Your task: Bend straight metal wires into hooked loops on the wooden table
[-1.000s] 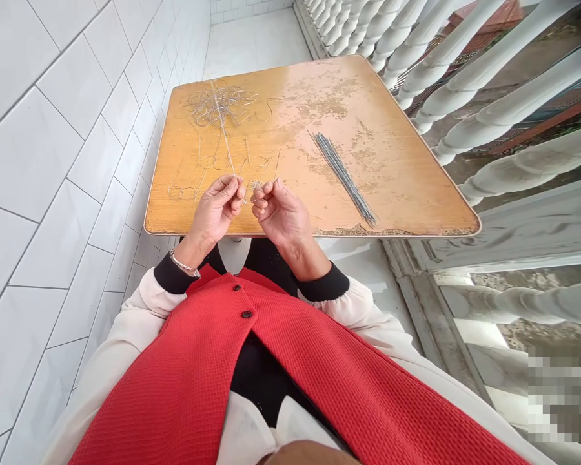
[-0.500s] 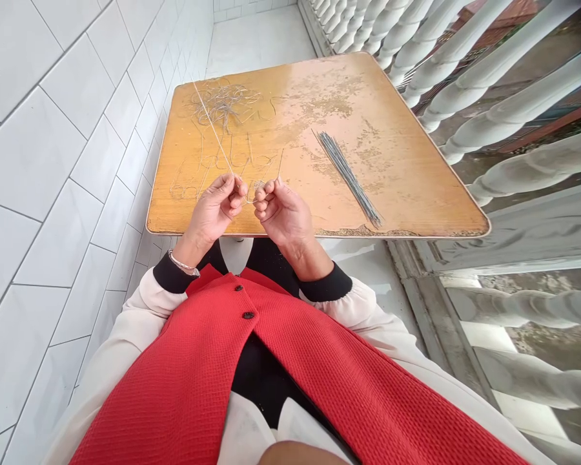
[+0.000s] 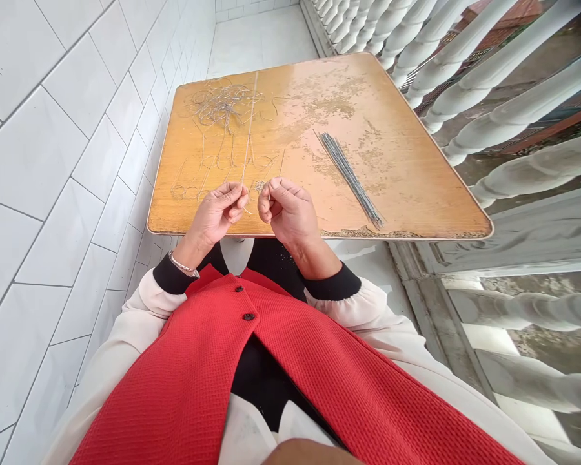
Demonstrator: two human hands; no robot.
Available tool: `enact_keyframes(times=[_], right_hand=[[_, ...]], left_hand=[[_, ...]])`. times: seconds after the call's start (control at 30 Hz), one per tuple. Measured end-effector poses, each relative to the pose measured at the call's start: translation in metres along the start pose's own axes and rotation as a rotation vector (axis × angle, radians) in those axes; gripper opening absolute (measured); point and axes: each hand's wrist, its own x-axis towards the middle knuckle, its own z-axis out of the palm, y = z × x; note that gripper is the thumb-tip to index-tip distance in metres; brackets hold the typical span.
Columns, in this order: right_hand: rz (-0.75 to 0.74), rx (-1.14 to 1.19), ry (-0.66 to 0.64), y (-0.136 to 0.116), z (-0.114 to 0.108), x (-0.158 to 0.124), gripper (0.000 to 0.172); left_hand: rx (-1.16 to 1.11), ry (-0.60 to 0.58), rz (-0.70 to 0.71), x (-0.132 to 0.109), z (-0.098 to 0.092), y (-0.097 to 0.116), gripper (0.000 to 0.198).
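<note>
**A:** What do we have in hand here?

**B:** We are working fine wire at the near edge of a yellowed wooden tabletop. Our left hand has its fingers curled closed, thumb and forefinger pinching the lower end of a long thin wire, which rises across the wood toward a tangled wire heap.

**A:** And our right hand?

**B:** Its fingers are bunched shut just beside the left fingertips. We cannot tell whether they hold anything; a small wire tuft sits right by them.

**A:** Which step do we take this to be?

**B:** We judge it fine shaping at the wire's end, done just below the looped wire shapes. The bundle of straight rods lies well apart to the right.

**A:** What does the next move call for?

**B:** We judge it calls for a firm, steady pinch, so the long wire neither springs loose nor snags the heap.
</note>
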Motion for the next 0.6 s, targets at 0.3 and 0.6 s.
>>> enact_keyframes(times=[0.3,0.6], right_hand=[[0.062,-0.192,-0.317,-0.019,-0.01,0.014,0.047],[0.054,-0.072,-0.024,-0.011,-0.01,0.003,0.028]], left_hand=[[0.123,-0.108,0.01,0.003,-0.016,-0.006,0.029],[0.004,0.019,0.003,0.0,-0.011,-0.004,0.033]])
